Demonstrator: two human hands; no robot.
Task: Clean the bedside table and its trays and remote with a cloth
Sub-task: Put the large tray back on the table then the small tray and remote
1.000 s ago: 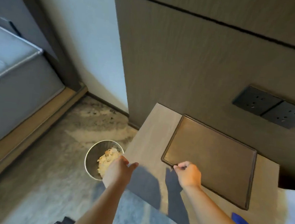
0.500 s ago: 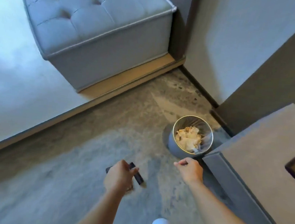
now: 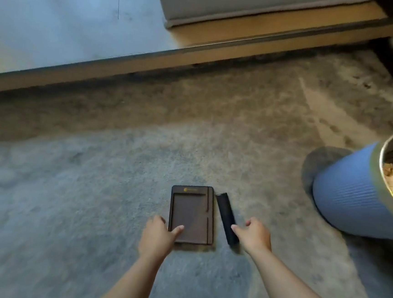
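Small brown tray flat on carpet, remote just beside.
Left hand loosely open, thumb on tray; right hand half-curled, fingertip touching remote.
Both likely rigid, light; lift by long edges.
Bin nearby.

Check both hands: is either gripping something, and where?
Neither clearly grips. Left hand rests on the tray's near-left corner; right hand touches the remote's near end.

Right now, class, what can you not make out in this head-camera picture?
- Round blue ribbed waste bin: cut off by the right edge.
- Slim black remote: buttons too blurred to see.
- Small dark brown leather tray: near-left corner hidden by left hand.
- Cleaning cloth: out of frame.
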